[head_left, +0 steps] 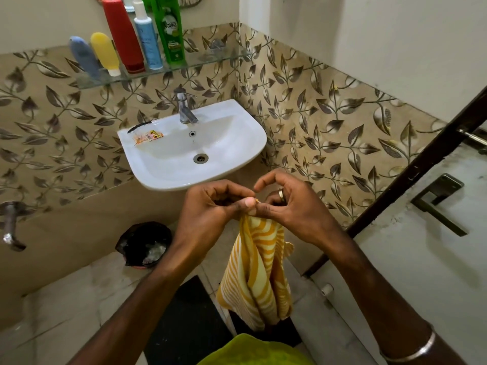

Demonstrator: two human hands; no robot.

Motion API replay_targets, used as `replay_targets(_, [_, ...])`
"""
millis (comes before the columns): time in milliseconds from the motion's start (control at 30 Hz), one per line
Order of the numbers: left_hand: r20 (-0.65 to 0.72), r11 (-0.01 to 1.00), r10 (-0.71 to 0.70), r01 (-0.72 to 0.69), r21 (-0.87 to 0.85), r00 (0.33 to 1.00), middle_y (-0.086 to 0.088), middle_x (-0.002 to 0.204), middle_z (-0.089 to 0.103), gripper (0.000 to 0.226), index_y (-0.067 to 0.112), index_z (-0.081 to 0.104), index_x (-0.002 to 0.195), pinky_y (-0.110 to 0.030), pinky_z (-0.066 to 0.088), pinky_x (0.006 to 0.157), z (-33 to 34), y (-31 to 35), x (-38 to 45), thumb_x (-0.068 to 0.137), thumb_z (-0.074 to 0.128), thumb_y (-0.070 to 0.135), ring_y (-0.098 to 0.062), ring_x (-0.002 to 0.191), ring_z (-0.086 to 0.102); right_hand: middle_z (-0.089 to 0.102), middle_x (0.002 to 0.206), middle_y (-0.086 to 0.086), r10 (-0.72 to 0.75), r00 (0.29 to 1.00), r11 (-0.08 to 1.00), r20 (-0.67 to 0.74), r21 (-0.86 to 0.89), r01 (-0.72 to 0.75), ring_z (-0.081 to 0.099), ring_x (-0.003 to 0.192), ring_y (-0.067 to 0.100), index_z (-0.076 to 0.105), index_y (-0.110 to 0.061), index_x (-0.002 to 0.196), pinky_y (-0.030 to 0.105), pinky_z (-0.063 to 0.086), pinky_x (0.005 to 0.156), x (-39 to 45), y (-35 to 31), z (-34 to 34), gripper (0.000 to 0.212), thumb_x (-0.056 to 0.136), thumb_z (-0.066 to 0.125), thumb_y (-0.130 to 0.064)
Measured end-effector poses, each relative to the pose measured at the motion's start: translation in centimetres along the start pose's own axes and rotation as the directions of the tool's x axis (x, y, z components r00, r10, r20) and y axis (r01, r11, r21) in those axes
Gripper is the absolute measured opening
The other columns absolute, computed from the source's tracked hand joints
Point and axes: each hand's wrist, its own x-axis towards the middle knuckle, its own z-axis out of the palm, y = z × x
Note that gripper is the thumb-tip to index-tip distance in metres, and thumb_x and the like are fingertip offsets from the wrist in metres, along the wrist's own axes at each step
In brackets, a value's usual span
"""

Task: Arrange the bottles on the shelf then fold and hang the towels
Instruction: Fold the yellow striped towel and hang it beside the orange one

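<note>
A yellow and white striped towel [257, 272] hangs down in front of me, below the sink. My left hand [210, 206] and my right hand [290, 206] meet at its top edge and both pinch it between thumb and fingers. On the glass shelf [210, 61] above the sink stand a grey-blue bottle [84, 56], a yellow bottle [105, 52], a red bottle [122, 32], a white and blue spray bottle [147, 40] and a green bottle [170, 30], side by side at the shelf's left half. A green towel [253, 351] lies bunched at the bottom edge.
A white sink [237, 143] with a steel tap [184, 109] holds a comb and small sachets [147, 135] on its left rim. A black bin [145, 243] stands on the floor at left, near a wall tap [10, 225]. A door with a handle [437, 201] is at right.
</note>
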Motion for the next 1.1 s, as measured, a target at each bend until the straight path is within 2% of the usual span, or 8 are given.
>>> replay_targets(133, [0.011,0.999,-0.001,0.001,0.053,1.000,-0.006,0.088,0.077,0.011,0.007,0.076,0.093,-0.036,0.061,0.075,-0.3,-0.1,0.3,0.084,0.071,0.003,-0.020,0.085,0.074,0.075,0.104,-0.007,0.113,0.963,0.993,0.246,-0.051,-0.103,0.072,0.095,0.008,0.070,-0.027,0.119,0.035,0.061,0.082,-0.3,0.3,-0.6,0.038,0.083,0.081,-0.028])
replay_targets(267, [0.042,0.963,0.038,-0.048,0.266,0.998,0.003,0.100,0.076,0.023,0.015,0.077,0.102,-0.041,0.060,0.086,-0.5,-0.4,0.6,0.090,0.065,-0.001,-0.010,0.097,0.071,0.078,0.090,-0.008,0.117,0.979,0.991,0.169,-0.076,-0.106,0.074,0.082,0.006,0.076,-0.025,0.094,0.031,0.061,0.072,-0.6,0.6,-0.8,0.011,0.084,0.079,-0.025])
replay_targets(367, [0.080,0.754,0.172,-0.183,0.631,0.982,0.002,0.110,0.074,0.029,0.017,0.073,0.116,-0.041,0.056,0.087,-0.1,-0.9,1.0,0.093,0.062,0.003,-0.018,0.104,0.068,0.079,0.087,-0.003,0.105,0.992,0.994,0.074,-0.045,-0.101,0.077,0.080,0.012,0.078,-0.024,0.092,0.040,0.064,0.073,-0.5,0.8,-0.4,0.010,0.083,0.081,-0.026])
replay_targets(433, [0.088,0.639,0.178,-0.183,0.747,0.980,-0.002,0.112,0.072,0.028,0.016,0.071,0.117,-0.037,0.051,0.084,0.4,-1.0,1.1,0.094,0.060,0.005,-0.025,0.106,0.066,0.079,0.087,-0.002,0.091,0.995,0.995,0.034,-0.038,-0.090,0.077,0.080,0.012,0.078,-0.019,0.094,0.040,0.064,0.073,-0.5,1.0,0.0,0.013,0.083,0.081,-0.025])
replay_targets(567, [0.026,0.665,0.221,-0.170,0.727,0.975,-0.002,0.097,0.070,0.021,0.015,0.068,0.103,-0.032,0.041,0.070,0.9,-0.7,1.3,0.091,0.059,0.001,-0.025,0.093,0.064,0.079,0.090,0.003,0.121,0.992,0.991,0.040,0.056,-0.124,0.077,0.084,0.014,0.076,-0.013,0.098,0.030,0.062,0.075,-0.4,1.4,0.7,0.014,0.086,0.079,-0.019])
replay_targets(767, [0.004,0.743,0.281,-0.220,0.632,0.960,0.000,0.094,0.070,0.020,0.015,0.066,0.098,-0.046,0.053,0.073,0.8,-0.8,1.5,0.090,0.055,0.000,-0.024,0.088,0.065,0.070,0.102,0.031,0.186,0.973,0.939,0.137,0.267,-0.217,0.070,0.086,0.024,0.071,-0.002,0.106,0.023,0.057,0.071,-0.3,3.6,1.7,0.022,0.090,0.073,-0.017])
replay_targets(867, [-0.030,0.742,0.315,-0.226,0.632,0.949,0.001,0.095,0.071,0.020,0.014,0.067,0.097,-0.044,0.054,0.076,0.4,-0.6,1.7,0.087,0.051,0.009,-0.023,0.090,0.065,0.073,0.106,0.025,0.218,0.961,0.923,0.170,0.285,-0.260,0.073,0.091,0.022,0.071,-0.001,0.111,0.023,0.057,0.074,-0.4,5.0,2.3,0.026,0.090,0.073,-0.017])
replay_targets(1100, [-0.120,0.772,0.314,-0.179,0.610,0.942,0.006,0.093,0.071,0.021,0.014,0.070,0.098,-0.039,0.055,0.074,-0.8,0.2,2.0,0.092,0.057,0.000,-0.017,0.086,0.065,0.075,0.115,0.010,0.250,0.951,0.911,0.180,0.290,-0.294,0.072,0.107,0.020,0.070,-0.003,0.119,0.031,0.058,0.092,-0.4,7.4,3.7,0.028,0.092,0.070,-0.013])
